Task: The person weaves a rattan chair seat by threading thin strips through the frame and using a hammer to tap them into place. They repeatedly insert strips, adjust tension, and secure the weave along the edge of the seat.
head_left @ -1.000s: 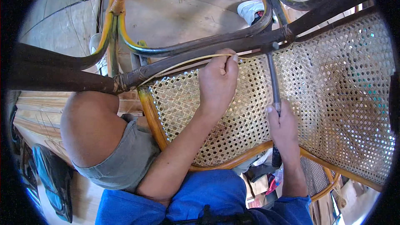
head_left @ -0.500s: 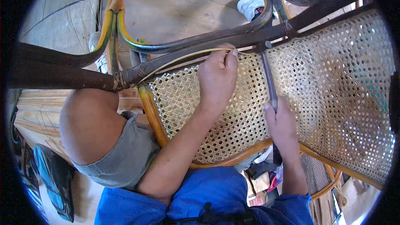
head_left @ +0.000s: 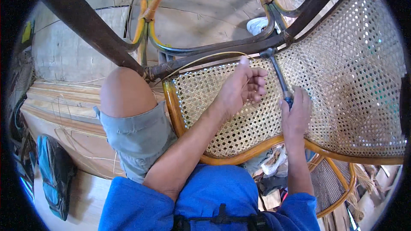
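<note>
Where the curved near pole [head_left: 244, 157] of the chair frame lies just in front of the person's torso, the work sits low and facing upward, presumably so that both hands reach its far edge. The right hand [head_left: 297, 109] is closed around the handle of a hammer [head_left: 279, 73], thumb set along the grip, apparently for control. The left hand [head_left: 243, 84] is partly open above the webbing, fingers loosely curled; no object is visible in its grasp. The hammer head is positioned at the far dark rail [head_left: 274, 42]; contact cannot be confirmed. A thin, pale strip [head_left: 212, 55] arches along this rail just beyond the left thumb; whether the thumb touches it cannot be determined. The left knee [head_left: 128, 92] is beside the rail's bound joint, possibly as a brace.

The near pole is glossy orange-brown. Beyond it, the cane webbing [head_left: 342, 72] is straw-coloured, with regular open holes. The far rail is dark brown; bent poles [head_left: 150, 28] extend past it above the floor [head_left: 192, 23].
</note>
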`<state>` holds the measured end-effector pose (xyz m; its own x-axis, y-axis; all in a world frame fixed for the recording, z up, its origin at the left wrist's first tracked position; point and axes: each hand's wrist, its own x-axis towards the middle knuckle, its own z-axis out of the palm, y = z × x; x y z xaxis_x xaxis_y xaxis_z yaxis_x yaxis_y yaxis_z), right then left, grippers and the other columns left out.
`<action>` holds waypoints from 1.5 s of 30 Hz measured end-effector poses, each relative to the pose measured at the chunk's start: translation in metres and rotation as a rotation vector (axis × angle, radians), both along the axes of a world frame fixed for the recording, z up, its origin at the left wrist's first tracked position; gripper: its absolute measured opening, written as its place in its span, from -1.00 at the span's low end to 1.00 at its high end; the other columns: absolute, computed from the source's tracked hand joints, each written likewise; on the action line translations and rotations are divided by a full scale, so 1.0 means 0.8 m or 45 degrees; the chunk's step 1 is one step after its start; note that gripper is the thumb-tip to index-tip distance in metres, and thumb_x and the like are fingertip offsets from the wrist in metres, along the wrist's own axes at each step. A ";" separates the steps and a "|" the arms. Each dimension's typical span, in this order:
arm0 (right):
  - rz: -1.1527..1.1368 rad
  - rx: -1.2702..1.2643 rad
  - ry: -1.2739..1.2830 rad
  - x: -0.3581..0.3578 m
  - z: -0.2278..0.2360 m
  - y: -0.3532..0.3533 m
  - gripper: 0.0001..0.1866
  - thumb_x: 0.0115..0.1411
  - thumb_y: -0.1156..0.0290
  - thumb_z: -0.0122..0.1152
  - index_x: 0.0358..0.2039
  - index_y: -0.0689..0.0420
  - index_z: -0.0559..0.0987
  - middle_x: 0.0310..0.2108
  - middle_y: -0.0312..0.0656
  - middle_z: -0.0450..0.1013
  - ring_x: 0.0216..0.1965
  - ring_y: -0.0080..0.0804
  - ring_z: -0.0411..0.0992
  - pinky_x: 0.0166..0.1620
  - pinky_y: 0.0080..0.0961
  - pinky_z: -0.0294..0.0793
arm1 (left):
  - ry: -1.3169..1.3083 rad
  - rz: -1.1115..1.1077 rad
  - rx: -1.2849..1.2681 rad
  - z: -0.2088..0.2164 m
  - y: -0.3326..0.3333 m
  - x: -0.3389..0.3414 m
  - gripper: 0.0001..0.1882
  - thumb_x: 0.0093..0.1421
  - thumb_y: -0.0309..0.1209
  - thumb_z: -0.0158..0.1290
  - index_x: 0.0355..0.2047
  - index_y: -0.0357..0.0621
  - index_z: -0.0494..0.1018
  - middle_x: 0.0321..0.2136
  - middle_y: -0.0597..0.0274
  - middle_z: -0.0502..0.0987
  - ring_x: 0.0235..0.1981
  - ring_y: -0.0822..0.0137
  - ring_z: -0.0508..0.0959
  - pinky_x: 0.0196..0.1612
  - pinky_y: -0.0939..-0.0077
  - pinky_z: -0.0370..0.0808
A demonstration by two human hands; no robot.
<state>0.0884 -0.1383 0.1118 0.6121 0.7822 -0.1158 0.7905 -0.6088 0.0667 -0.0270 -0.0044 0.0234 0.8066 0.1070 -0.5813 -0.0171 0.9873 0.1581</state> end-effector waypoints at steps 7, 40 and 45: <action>-0.392 0.600 0.861 -0.044 -0.009 0.051 -0.79 0.07 0.57 0.13 -0.22 0.24 0.48 -0.37 -0.13 0.45 -0.34 -0.39 0.44 -0.23 -0.51 0.41 | -0.311 0.194 -0.419 -0.001 -0.004 0.004 0.06 0.03 0.48 -0.50 0.05 -0.32 0.28 -0.08 0.01 0.43 -0.01 0.18 0.41 0.06 0.31 0.33; -1.159 0.016 0.957 -0.165 0.029 -0.344 -0.82 0.14 0.37 0.09 -0.33 0.21 0.53 -0.47 -0.09 0.50 -0.45 -0.13 0.46 -0.30 -0.33 0.44 | 0.082 -0.560 0.779 0.075 -0.104 -0.011 -0.85 0.19 -0.42 0.04 -0.26 -0.21 0.48 -0.54 0.38 0.48 -0.54 0.56 0.46 -0.48 0.65 0.40; -1.161 -0.332 0.588 -0.290 -0.088 -0.435 -0.67 0.00 0.49 0.01 -0.15 0.13 0.37 -0.20 0.05 0.33 -0.12 0.05 0.29 -0.14 -0.11 0.32 | 0.146 -0.551 0.622 0.078 -0.091 -0.014 -0.85 0.20 -0.36 0.03 -0.38 -0.19 0.45 -0.54 0.32 0.48 -0.54 0.50 0.47 -0.51 0.62 0.37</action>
